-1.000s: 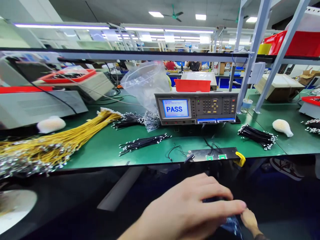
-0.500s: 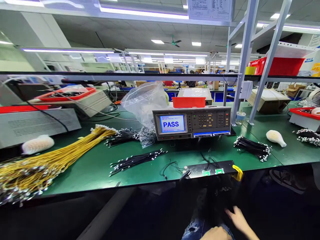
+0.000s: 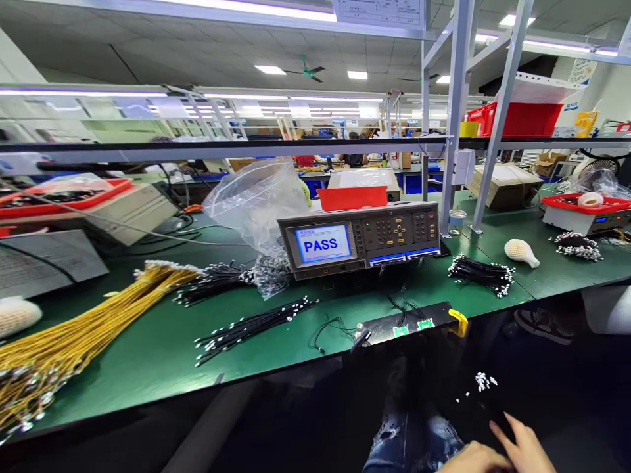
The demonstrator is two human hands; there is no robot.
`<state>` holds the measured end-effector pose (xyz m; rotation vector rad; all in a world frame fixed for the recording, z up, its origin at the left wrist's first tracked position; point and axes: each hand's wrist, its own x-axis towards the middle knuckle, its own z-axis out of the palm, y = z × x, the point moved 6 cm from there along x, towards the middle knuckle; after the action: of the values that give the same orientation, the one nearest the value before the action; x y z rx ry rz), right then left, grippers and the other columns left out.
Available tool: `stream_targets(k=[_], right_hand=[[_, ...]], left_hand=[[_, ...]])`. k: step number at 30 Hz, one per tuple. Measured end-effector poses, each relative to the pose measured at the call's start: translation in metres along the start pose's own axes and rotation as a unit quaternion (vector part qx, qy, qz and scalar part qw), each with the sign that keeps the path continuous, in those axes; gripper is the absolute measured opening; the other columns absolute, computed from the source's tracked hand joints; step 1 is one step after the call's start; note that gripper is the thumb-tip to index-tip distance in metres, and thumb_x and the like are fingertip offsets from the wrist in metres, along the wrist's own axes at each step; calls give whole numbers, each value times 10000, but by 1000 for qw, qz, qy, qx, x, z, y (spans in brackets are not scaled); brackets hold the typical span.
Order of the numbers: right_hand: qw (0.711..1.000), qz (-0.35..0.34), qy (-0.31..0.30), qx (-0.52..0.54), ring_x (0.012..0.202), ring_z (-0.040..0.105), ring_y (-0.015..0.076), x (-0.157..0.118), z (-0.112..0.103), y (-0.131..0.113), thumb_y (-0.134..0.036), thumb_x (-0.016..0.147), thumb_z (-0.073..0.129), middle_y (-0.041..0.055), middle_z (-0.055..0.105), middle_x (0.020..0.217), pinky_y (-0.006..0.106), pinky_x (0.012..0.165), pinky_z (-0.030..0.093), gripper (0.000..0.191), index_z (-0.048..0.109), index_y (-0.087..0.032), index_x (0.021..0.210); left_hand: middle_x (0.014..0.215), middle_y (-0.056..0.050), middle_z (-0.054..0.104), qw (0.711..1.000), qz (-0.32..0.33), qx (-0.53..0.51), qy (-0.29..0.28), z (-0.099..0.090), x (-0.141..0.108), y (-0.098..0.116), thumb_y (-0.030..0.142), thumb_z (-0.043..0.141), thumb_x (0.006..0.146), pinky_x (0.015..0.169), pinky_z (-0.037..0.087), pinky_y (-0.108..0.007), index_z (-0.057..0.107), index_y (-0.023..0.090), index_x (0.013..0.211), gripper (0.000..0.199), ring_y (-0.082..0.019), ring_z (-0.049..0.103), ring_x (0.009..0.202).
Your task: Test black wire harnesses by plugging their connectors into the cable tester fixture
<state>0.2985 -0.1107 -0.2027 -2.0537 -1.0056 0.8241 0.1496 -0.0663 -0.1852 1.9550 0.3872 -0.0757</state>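
Observation:
Low at the right, both hands are close together over my lap. My left hand point(image 3: 474, 458) is curled closed and partly cut off by the lower edge; what it holds is hidden. Beside it, my right hand point(image 3: 526, 448) has thumb and fingers bent around a dark bundle. White connector tips point(image 3: 486, 381) show beyond the fingers, like those on the black cables on the bench; the bundle's dark length barely shows against the dark floor. Nearest on the bench edge is a black fixture strip point(image 3: 379, 334) with green circuit boards point(image 3: 424, 324) and a yellow hook-shaped piece point(image 3: 459, 323).
A tester point(image 3: 359, 240) displaying PASS stands on the green bench point(image 3: 162, 341). Black cables point(image 3: 251, 325) lie before it, with yellow cables point(image 3: 118, 305) at left and another black bundle point(image 3: 480, 274) at right. Metal posts point(image 3: 456, 125) carry a shelf. A clear bag point(image 3: 266, 203) leans beside the tester.
The view has turned right, so the bench items sit further left. My hands have shifted right in the picture and come closer together. The white connector tips now show clearly beyond them.

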Motion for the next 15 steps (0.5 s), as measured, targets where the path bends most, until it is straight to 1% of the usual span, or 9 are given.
stream_targets(k=[1,3,4,6,8,9,11,12,15], right_hand=[[1000,-8,9,5,1148,743,443,-2,-15,-5,-763,730,644,132,835,1066,485,970,597,575,816,-270,970],[999,-39,19,23,1187,726,449,-5,-51,-26,-784,743,621,147,831,1113,490,1017,581,628,817,-242,993],[998,-58,17,31,1205,718,443,-6,-72,-40,-783,765,607,147,827,1138,491,1049,564,642,814,-229,1014],[995,-99,14,27,1188,721,411,-8,-113,-72,-755,843,589,119,832,1091,453,1043,565,596,799,-220,1002],[990,-140,18,-9,979,754,360,-5,-151,-107,-731,894,576,82,823,945,407,923,601,547,765,-217,879],[987,-158,29,-29,876,745,327,-1,-167,-124,-723,911,561,66,801,863,382,855,605,546,732,-215,806],[978,-191,40,-70,791,708,288,14,-191,-158,-700,931,548,41,746,764,349,774,588,537,696,-213,759],[972,-213,37,-92,777,693,281,25,-198,-175,-697,928,549,35,726,745,344,748,579,534,688,-213,752],[950,-266,9,-164,771,671,274,70,-202,-222,-666,919,559,31,717,754,345,725,559,499,683,-210,759]], left_hand=[[1305,-35,770,1000,-7,-5,21,-6,-2,-4,277,630,937,1037,556,-422,765,370,1297,395,-309,708,1194],[1359,-63,752,997,-39,-11,58,-17,-9,-16,283,643,898,1134,485,-462,734,330,1367,480,-331,662,1288],[1346,-80,758,996,-63,-15,64,-22,-13,-24,283,639,888,1150,466,-473,745,299,1355,479,-338,656,1296],[1269,-91,786,988,-115,-53,84,-32,-21,-44,298,681,838,1155,449,-459,811,260,1216,401,-342,657,1281],[1197,-83,801,983,-131,-79,99,-41,-26,-61,351,680,832,1101,486,-428,814,246,1159,369,-322,684,1215],[1143,-87,807,981,-136,-94,105,-46,-28,-70,372,649,845,1020,532,-414,799,228,1174,390,-306,722,1114],[1019,-97,805,973,-149,-121,129,-55,-30,-87,402,571,868,860,571,-397,766,181,1173,424,-279,750,912],[971,-97,793,967,-157,-131,150,-60,-31,-95,421,551,871,830,564,-393,754,168,1143,423,-272,742,867],[875,-73,752,951,-169,-165,199,-68,-31,-112,490,567,847,776,535,-377,720,178,1029,392,-252,717,797]])
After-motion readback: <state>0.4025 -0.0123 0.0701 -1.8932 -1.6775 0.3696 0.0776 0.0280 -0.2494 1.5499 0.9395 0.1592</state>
